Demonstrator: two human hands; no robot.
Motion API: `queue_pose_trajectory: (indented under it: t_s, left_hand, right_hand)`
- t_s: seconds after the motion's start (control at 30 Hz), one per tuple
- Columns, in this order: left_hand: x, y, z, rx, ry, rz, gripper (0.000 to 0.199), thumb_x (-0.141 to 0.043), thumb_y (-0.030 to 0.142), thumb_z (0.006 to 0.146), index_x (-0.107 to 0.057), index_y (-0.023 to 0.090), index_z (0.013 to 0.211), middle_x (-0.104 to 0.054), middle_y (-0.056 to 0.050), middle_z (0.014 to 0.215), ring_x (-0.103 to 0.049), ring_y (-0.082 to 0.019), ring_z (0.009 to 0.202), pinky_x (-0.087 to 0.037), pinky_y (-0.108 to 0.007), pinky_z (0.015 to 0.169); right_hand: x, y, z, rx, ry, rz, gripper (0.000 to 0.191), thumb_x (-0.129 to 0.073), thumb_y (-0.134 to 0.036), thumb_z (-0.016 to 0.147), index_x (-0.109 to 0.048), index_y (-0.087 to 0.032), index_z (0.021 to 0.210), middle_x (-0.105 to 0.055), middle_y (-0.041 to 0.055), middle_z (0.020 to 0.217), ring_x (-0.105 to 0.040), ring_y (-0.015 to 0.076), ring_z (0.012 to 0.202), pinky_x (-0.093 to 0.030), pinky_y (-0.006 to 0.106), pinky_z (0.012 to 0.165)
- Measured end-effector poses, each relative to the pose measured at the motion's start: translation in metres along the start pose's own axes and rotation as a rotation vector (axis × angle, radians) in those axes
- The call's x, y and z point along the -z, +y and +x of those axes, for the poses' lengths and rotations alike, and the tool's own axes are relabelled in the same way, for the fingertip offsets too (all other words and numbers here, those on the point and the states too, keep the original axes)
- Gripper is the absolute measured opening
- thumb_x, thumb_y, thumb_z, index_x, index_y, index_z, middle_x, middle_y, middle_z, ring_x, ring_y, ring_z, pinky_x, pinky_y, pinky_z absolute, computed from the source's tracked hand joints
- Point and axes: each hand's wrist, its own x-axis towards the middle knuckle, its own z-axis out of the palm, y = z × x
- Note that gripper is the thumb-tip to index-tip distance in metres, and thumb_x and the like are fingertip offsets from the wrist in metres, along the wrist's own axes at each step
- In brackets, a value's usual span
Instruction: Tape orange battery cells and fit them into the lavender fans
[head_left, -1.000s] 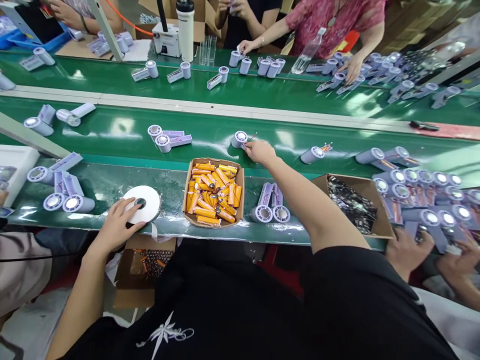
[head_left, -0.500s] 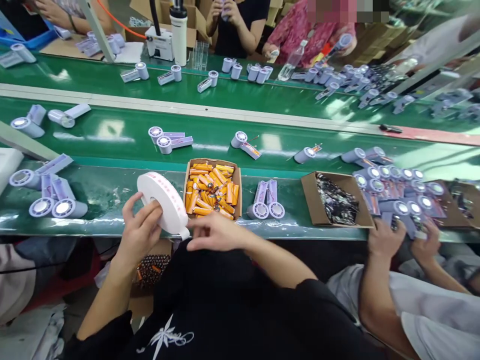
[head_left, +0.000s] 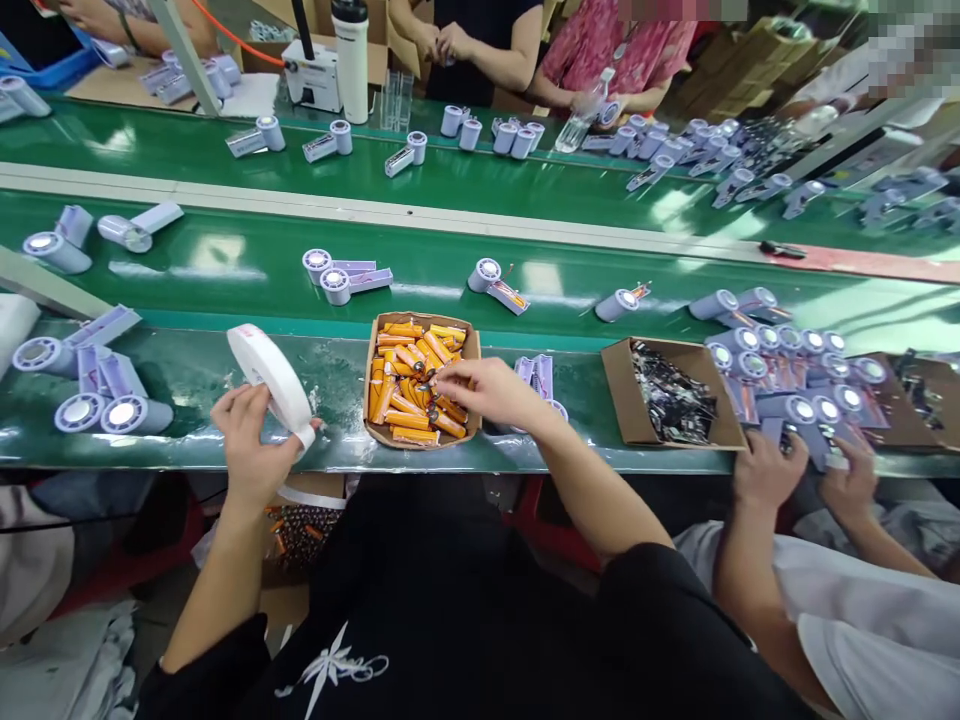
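My left hand holds a large white tape roll upright over the near bench, fingers wrapped at its lower left side. A loose strip of tape hangs below the roll. My right hand reaches over the right side of a cardboard box full of orange cylindrical cells. Its fingertips are pinched together among the cells; what lies between them is too small to make out. Two purple fan units stand partly hidden behind my right hand.
More purple fan units lie at the left. A box of dark small parts stands to the right, beside a co-worker's hands. Fan units dot the green belt. Below the bench edge is another box of cells.
My left hand and the tape roll have moved left. My right hand has left the tape end and moved right and up to the cells. The hanging strip now shows.
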Motion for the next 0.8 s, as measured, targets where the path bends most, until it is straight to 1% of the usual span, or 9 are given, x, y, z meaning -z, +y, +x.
queue_pose_trajectory:
  t_s: [0.07, 0.17, 0.33, 0.4, 0.47, 0.53, 0.6, 0.7, 0.8]
  left_hand:
    - [-0.005, 0.010, -0.003, -0.054, 0.045, 0.020, 0.060, -0.085, 0.039, 0.088, -0.061, 0.026, 0.141, -0.068, -0.015, 0.128, -0.054, -0.040, 0.133, -0.050, -0.060, 0.112]
    - [-0.012, 0.021, -0.006, -0.104, 0.060, 0.038, 0.058, -0.085, 0.038, 0.088, -0.061, 0.025, 0.139, -0.071, -0.014, 0.125, -0.058, -0.038, 0.127, -0.050, -0.057, 0.110]
    - [-0.020, 0.028, -0.003, -0.167, 0.014, 0.037, 0.056, -0.079, 0.028, 0.087, -0.060, 0.026, 0.139, -0.072, -0.013, 0.127, -0.058, -0.037, 0.125, -0.050, -0.055, 0.108]
    - [-0.022, 0.030, 0.001, -0.177, -0.021, 0.043, 0.058, -0.077, 0.023, 0.085, -0.059, 0.026, 0.140, -0.073, -0.013, 0.129, -0.058, -0.037, 0.127, -0.048, -0.056, 0.110]
    - [-0.024, 0.033, 0.004, -0.173, -0.057, 0.053, 0.060, -0.075, 0.021, 0.082, -0.060, 0.026, 0.140, -0.073, -0.013, 0.129, -0.057, -0.038, 0.128, -0.047, -0.056, 0.111]
    - [-0.026, 0.035, 0.005, -0.169, -0.084, 0.059, 0.060, -0.075, 0.021, 0.080, -0.062, 0.026, 0.138, -0.074, -0.013, 0.128, -0.057, -0.038, 0.128, -0.045, -0.057, 0.112]
    - [-0.026, 0.038, 0.005, -0.178, -0.098, 0.065, 0.059, -0.075, 0.021, 0.079, -0.064, 0.026, 0.137, -0.075, -0.012, 0.127, -0.057, -0.039, 0.128, -0.044, -0.057, 0.113]
    - [-0.025, 0.044, 0.003, -0.222, -0.088, 0.080, 0.054, -0.073, 0.019, 0.081, -0.067, 0.026, 0.135, -0.076, -0.012, 0.126, -0.057, -0.038, 0.128, -0.044, -0.057, 0.112]
    - [-0.022, 0.051, 0.002, -0.248, -0.090, 0.105, 0.050, -0.072, 0.017, 0.083, -0.071, 0.026, 0.132, -0.076, -0.012, 0.126, -0.057, -0.038, 0.127, -0.043, -0.056, 0.111]
  right_hand:
    - [0.009, 0.019, 0.009, -0.031, 0.102, -0.227, 0.029, -0.068, -0.040, 0.105, -0.083, -0.019, 0.118, -0.081, 0.0113, 0.109, -0.072, 0.0269, 0.098, -0.053, 0.038, 0.089]
    - [0.000, 0.035, 0.017, -0.003, 0.135, -0.435, 0.038, -0.074, -0.050, 0.101, -0.082, -0.021, 0.125, -0.075, 0.0158, 0.119, -0.066, 0.0345, 0.112, -0.053, 0.046, 0.094]
    - [-0.037, 0.026, 0.029, 0.080, 0.175, -0.523, 0.050, -0.079, -0.063, 0.096, -0.078, -0.027, 0.132, -0.073, 0.0146, 0.126, -0.060, 0.0371, 0.119, -0.048, 0.049, 0.096]
    - [-0.046, 0.021, 0.040, 0.079, 0.218, -0.550, 0.048, -0.074, -0.065, 0.099, -0.080, -0.027, 0.127, -0.074, 0.0151, 0.124, -0.060, 0.0367, 0.118, -0.046, 0.051, 0.099]
    - [-0.049, 0.017, 0.050, 0.062, 0.225, -0.558, 0.040, -0.069, -0.061, 0.103, -0.082, -0.025, 0.116, -0.075, 0.0148, 0.118, -0.061, 0.0356, 0.116, -0.044, 0.051, 0.099]
    - [-0.046, 0.016, 0.057, 0.043, 0.201, -0.531, 0.036, -0.067, -0.055, 0.106, -0.083, -0.023, 0.106, -0.075, 0.0141, 0.112, -0.062, 0.0345, 0.113, -0.045, 0.051, 0.099]
    - [-0.039, 0.015, 0.056, 0.048, 0.226, -0.445, 0.031, -0.066, -0.048, 0.106, -0.083, -0.022, 0.105, -0.075, 0.0136, 0.112, -0.064, 0.0341, 0.112, -0.048, 0.052, 0.101]
    - [-0.027, 0.009, 0.040, 0.141, 0.328, -0.195, 0.031, -0.057, -0.044, 0.109, -0.079, -0.024, 0.119, -0.073, 0.0136, 0.136, -0.064, 0.0336, 0.132, -0.048, 0.054, 0.115]
    - [-0.023, -0.002, 0.016, 0.220, 0.291, 0.116, 0.037, -0.049, -0.050, 0.113, -0.070, -0.028, 0.135, -0.068, 0.0108, 0.153, -0.061, 0.0295, 0.147, -0.046, 0.053, 0.126]
